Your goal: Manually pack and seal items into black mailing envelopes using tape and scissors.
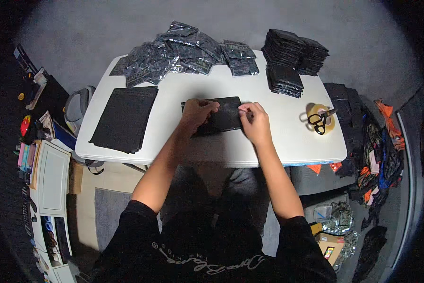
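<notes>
At a white tabletop (282, 132), a person in a dark short-sleeved shirt works on a single black packet (228, 120) with both bare hands. By the look of the surface, the job stands partway: neat stacks of dark packets (283, 49) at the far right corner appear to be finished, while the flat black sheets (124, 118) at the left and the loose heap of clear-wrapped bundles (160, 59) along the far edge seem to be waiting; the one at the centre looks unfinished. The packet lies flat in front of the person, under the left hand (197, 113) and reaching across to the right hand (255, 123). On the left, the grip is drawn together, thumb and fingertips seemingly pinching the packet's upper layer; on the right, the grip is curled at the packet's right edge, though whether it pinches that edge cannot be told. Black-handled scissors (322, 117) rest on a roll of tape (330, 125) near the right end, well apart from both hands.
</notes>
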A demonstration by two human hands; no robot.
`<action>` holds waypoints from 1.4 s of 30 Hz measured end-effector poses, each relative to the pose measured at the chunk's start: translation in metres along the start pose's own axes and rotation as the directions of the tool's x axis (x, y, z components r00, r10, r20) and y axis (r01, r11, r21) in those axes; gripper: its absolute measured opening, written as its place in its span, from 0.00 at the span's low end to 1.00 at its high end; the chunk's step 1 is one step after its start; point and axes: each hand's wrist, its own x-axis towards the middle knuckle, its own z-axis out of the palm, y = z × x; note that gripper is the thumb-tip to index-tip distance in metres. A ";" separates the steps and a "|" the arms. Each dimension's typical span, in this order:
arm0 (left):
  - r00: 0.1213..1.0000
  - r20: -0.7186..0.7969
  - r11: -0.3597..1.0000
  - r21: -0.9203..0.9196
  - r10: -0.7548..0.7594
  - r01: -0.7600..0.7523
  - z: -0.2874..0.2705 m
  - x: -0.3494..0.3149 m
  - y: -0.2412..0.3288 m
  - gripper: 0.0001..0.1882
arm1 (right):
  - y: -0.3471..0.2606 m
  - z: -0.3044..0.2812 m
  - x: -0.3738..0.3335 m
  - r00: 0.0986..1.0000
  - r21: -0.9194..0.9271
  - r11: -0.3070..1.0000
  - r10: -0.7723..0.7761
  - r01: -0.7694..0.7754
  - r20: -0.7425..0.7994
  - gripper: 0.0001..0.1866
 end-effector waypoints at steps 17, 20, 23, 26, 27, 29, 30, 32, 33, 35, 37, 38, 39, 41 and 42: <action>0.998 0.046 0.991 -0.125 -0.030 0.036 0.009 0.000 0.007 0.13 | -0.001 -0.002 -0.005 0.992 -0.109 0.988 -0.100 0.108 0.080 0.12; 0.990 0.116 0.995 -0.037 -0.085 0.090 0.002 0.001 0.006 0.14 | -0.003 -0.001 -0.006 0.992 -0.106 0.988 -0.101 0.109 0.080 0.12; 0.990 0.098 0.994 0.031 -0.106 0.103 0.003 0.000 0.005 0.13 | -0.004 -0.001 -0.006 0.992 -0.106 0.989 -0.098 0.106 0.077 0.12; 0.991 0.082 0.994 0.030 -0.106 0.104 0.003 0.001 0.005 0.13 | 0.000 -0.002 -0.005 0.990 -0.115 0.984 -0.125 0.132 0.071 0.12; 0.986 0.080 0.990 0.024 -0.144 0.142 0.004 0.003 0.005 0.14 | 0.002 -0.002 -0.005 0.986 -0.125 0.979 -0.152 0.160 0.067 0.12; 0.981 0.074 0.983 0.018 -0.182 0.181 0.003 0.006 0.004 0.14 | -0.001 -0.001 -0.005 0.986 -0.114 0.981 -0.150 0.158 0.076 0.12; 0.978 0.076 0.981 0.015 -0.196 0.195 0.001 0.007 0.003 0.15 | -0.002 0.000 -0.005 0.986 -0.104 0.982 -0.146 0.155 0.084 0.12; 0.974 0.084 0.978 0.011 -0.209 0.209 0.002 0.007 0.004 0.15 | -0.002 -0.002 -0.005 0.986 -0.111 0.982 -0.146 0.155 0.085 0.13; 0.978 0.087 0.982 0.026 -0.188 0.186 0.003 0.006 0.005 0.15 | -0.002 -0.002 -0.005 0.986 -0.118 0.981 -0.146 0.155 0.086 0.13; 0.982 0.087 0.985 0.041 -0.169 0.166 0.000 0.005 0.003 0.15 | -0.006 -0.003 -0.005 0.983 -0.122 0.978 -0.159 0.169 0.090 0.13; 0.987 0.100 0.991 0.060 -0.124 0.119 -0.001 0.005 0.003 0.14 | -0.008 -0.002 -0.005 0.981 -0.129 0.975 -0.172 0.182 0.091 0.13; 0.987 0.101 0.991 0.060 -0.123 0.117 0.000 0.006 0.003 0.14 | -0.008 -0.002 -0.006 0.980 -0.128 0.973 -0.182 0.192 0.087 0.15; 0.983 0.102 0.987 0.058 -0.155 0.150 0.000 0.006 0.004 0.13 | -0.008 -0.001 -0.006 0.978 -0.128 0.971 -0.192 0.201 0.083 0.16; 0.977 0.100 0.982 0.054 -0.187 0.183 -0.001 0.005 0.004 0.13 | -0.011 -0.001 -0.007 0.975 -0.139 0.967 -0.201 0.213 0.097 0.17; 0.981 0.101 0.983 0.094 -0.166 0.157 -0.002 0.005 0.004 0.13 | -0.012 -0.001 -0.007 0.971 -0.150 0.963 -0.209 0.225 0.112 0.18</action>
